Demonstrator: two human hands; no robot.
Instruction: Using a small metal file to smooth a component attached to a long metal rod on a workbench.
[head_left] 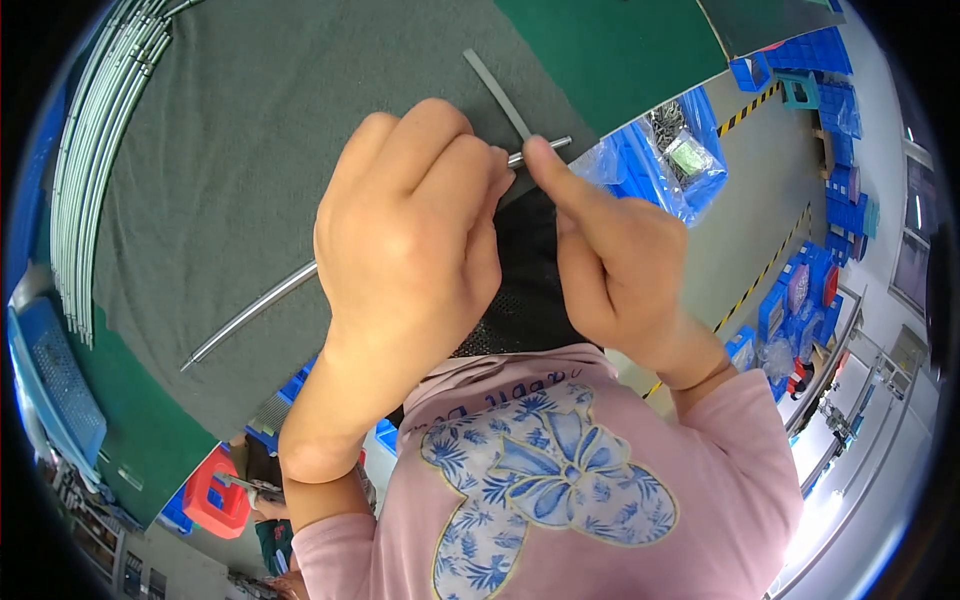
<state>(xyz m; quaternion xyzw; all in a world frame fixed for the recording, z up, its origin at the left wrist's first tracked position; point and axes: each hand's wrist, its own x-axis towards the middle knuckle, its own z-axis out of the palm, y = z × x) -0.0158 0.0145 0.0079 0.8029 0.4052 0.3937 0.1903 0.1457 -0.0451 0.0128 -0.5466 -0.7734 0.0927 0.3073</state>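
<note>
A thin, shiny metal rod [250,312] runs slantwise over the grey cloth [230,160], its pointed near end to the left. My left hand [405,220] is closed around it, hiding its middle. The other end pokes out past the left fingertips. There my right hand [625,265] is closed, its fingers curled and its thumb laid against the rod. A narrow flat grey strip [493,88] reaches from the right thumb toward the far side. Whether the right fingers grip the strip is hidden.
Many long metal rods [110,170] lie bundled at the left of the green table [640,50]. A blue bin [712,185] with small metal parts stands beyond the right edge. At lower left are a blue perforated basket [60,380], a red stool [205,505] and another person's hand [268,508].
</note>
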